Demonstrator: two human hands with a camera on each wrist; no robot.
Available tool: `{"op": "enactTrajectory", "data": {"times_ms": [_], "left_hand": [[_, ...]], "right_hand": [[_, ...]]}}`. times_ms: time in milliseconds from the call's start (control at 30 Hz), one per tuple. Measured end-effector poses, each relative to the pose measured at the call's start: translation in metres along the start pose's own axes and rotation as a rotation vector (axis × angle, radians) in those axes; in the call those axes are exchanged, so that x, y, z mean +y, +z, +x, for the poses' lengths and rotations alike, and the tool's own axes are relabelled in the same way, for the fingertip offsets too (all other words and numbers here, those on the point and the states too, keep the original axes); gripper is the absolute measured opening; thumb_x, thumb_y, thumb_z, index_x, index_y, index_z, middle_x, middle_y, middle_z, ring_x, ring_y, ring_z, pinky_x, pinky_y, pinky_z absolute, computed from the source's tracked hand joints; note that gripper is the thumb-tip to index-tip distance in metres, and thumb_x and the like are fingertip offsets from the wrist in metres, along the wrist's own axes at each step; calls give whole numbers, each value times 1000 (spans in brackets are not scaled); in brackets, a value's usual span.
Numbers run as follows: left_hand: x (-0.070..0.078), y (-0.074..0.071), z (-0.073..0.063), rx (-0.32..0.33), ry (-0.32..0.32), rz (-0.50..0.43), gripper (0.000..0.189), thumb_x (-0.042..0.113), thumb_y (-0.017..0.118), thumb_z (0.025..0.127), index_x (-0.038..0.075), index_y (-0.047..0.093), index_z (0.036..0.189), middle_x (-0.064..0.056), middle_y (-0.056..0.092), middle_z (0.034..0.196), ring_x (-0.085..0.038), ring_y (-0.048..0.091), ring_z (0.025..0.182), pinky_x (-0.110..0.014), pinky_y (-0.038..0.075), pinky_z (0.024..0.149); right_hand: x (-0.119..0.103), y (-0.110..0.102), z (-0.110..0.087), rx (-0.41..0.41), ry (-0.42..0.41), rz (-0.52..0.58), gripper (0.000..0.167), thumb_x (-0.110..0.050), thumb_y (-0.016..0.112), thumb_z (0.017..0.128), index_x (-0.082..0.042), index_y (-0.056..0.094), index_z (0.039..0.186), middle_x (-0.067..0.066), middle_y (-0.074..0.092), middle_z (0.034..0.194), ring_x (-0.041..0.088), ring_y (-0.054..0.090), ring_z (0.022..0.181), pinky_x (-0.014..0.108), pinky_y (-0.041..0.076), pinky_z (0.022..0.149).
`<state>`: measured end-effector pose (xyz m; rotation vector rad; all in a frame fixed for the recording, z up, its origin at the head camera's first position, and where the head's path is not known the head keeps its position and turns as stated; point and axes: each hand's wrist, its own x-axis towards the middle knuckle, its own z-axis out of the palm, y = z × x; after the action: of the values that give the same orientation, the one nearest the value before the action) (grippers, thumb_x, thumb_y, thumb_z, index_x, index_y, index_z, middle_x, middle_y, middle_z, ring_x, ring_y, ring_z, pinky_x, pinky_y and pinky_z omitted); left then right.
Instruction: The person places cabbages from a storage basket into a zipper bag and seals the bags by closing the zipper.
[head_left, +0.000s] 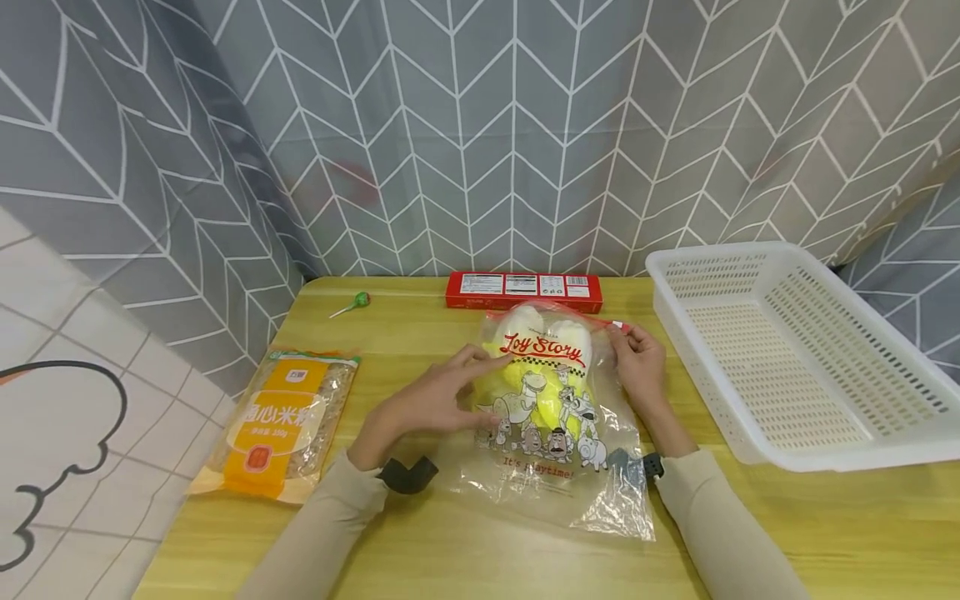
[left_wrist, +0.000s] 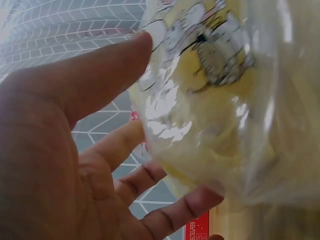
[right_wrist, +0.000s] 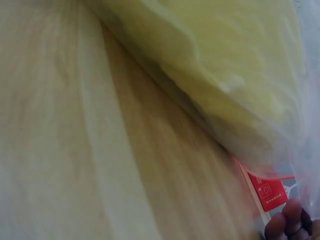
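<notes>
A clear zip bag printed with "Toy Story" characters stands or lies tilted over the table, a soft yellow and white thing inside it. At the bag's upper right corner, by the red zip strip, my right hand pinches the edge; its fingertips show at the lower corner of the right wrist view. On the other side my left hand touches the bag with thumb and fingers spread and fairly straight. The left wrist view shows that hand's thumb against the plastic film.
Behind the bag lies a red box. A green-wrapped lollipop is at the back left, and an orange-labelled food packet lies at the left. To the right stands a white perforated basket. Curtains hang behind the wooden table.
</notes>
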<state>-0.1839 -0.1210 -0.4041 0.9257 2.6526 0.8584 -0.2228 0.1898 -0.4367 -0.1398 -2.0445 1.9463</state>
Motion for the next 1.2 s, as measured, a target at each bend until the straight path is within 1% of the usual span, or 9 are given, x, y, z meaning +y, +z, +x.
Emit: {"op": "enactTrajectory", "data": {"times_ms": [133, 267, 433, 533, 733, 867, 967, 1067, 1200], "left_hand": [[1, 0, 2, -9, 9, -18, 76, 50, 74, 90, 39, 38, 156, 6, 50, 132, -14, 51, 96, -35, 45, 84], [-3, 3, 6, 75, 43, -2, 62, 46, 75, 90, 33, 55, 146, 4, 53, 126, -16, 49, 107, -41, 43, 93], [-12, 10, 9, 205, 71, -1, 47, 43, 77, 88, 31, 68, 132, 2, 44, 156, -25, 34, 145, -59, 29, 114], [-17, 13, 10, 227, 80, -44, 44, 41, 77, 89, 31, 68, 130, 2, 39, 162, -26, 30, 152, -62, 23, 119], [-21, 15, 11, 298, 121, -100, 32, 34, 75, 92, 28, 72, 123, 0, 56, 145, -25, 43, 141, -58, 29, 115], [-25, 16, 12, 421, 115, -192, 19, 25, 73, 93, 22, 75, 112, 0, 69, 123, -20, 53, 123, -53, 36, 109], [-32, 18, 14, 551, 54, -297, 12, 21, 71, 96, 20, 75, 107, 1, 72, 108, -18, 57, 110, -48, 42, 102], [-41, 22, 16, 654, -21, -377, 12, 20, 70, 97, 15, 75, 106, -3, 71, 104, -20, 59, 104, -45, 46, 95], [-51, 29, 19, 695, -106, -435, 17, 18, 69, 98, 7, 72, 110, -11, 70, 111, -25, 61, 106, -44, 49, 94]], "right_hand": [[1, -2, 1, -14, 23, 1, 22, -12, 63, 101, 5, 60, 88, -8, 49, 49, 1, 41, 40, 17, 32, 38], [1, -2, 0, -40, 18, -30, 23, -12, 62, 101, 9, 60, 93, -9, 49, 50, 1, 42, 40, 17, 33, 39], [1, 0, -1, -61, -1, -44, 22, -11, 62, 101, 10, 64, 100, -9, 52, 52, 1, 42, 41, 16, 33, 40], [4, 0, 1, -66, -16, -42, 22, -10, 62, 101, 12, 64, 102, -9, 55, 54, 1, 43, 43, 16, 35, 41], [25, 1, 10, -71, -37, -13, 19, -9, 63, 100, 10, 63, 98, -10, 56, 60, 2, 46, 48, 17, 38, 45], [31, 1, 12, -141, -84, 42, 20, -6, 64, 99, 14, 62, 100, -10, 60, 64, 3, 48, 51, 17, 41, 47], [32, 0, 12, -196, -112, 55, 22, -7, 64, 99, 15, 63, 100, -9, 61, 65, 4, 50, 53, 17, 42, 49], [32, -1, 11, -220, -102, 29, 24, -11, 66, 99, 12, 66, 105, -10, 64, 69, 4, 51, 55, 17, 44, 50], [31, -1, 10, -228, -74, 8, 28, -15, 67, 99, 10, 69, 114, -12, 69, 76, 3, 52, 59, 17, 44, 51]]}}
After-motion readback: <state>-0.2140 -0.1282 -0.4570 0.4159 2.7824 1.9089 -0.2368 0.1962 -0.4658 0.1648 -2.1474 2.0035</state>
